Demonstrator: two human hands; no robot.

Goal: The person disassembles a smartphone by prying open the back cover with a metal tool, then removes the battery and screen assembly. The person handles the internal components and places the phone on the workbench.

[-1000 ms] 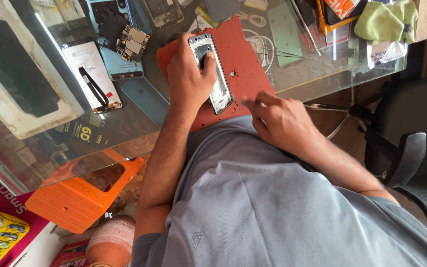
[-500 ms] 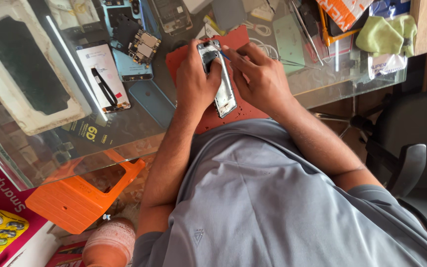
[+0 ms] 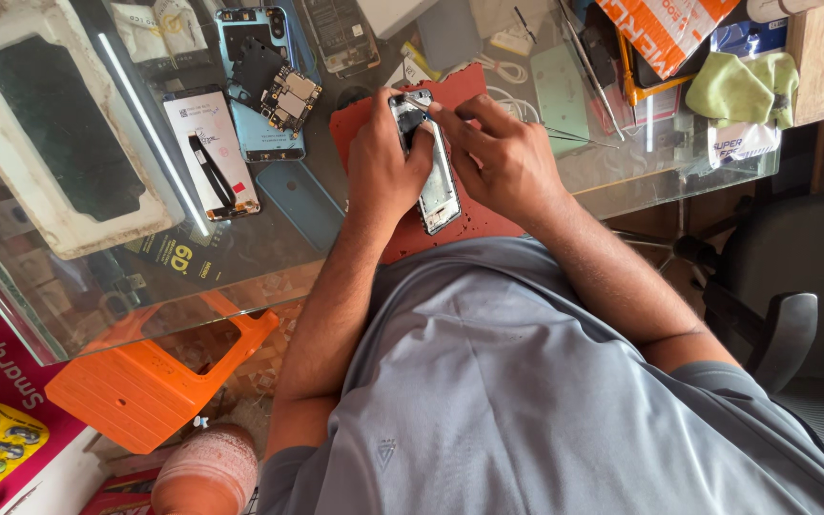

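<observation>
An opened phone body [image 3: 439, 186] with a silver frame lies on a red work mat [image 3: 450, 224] on a glass table. My left hand [image 3: 383, 167] grips the phone along its left side and top. On the phone's right side rests my right hand [image 3: 503, 157], its fingertips pressed onto the upper part near the camera end. Whether the right hand holds a small tool is hidden by the fingers.
Left of the mat lie a blue phone back with a circuit board [image 3: 274, 91], a white screen panel [image 3: 210, 153] and a large white frame [image 3: 50, 133]. Tweezers, cables, a green cloth [image 3: 741, 86] sit at right. An orange stool [image 3: 159, 377] stands under the glass table [image 3: 650, 176].
My right hand has moved from the mat's near right edge up onto the phone. The left hand has kept its hold on the phone throughout.
</observation>
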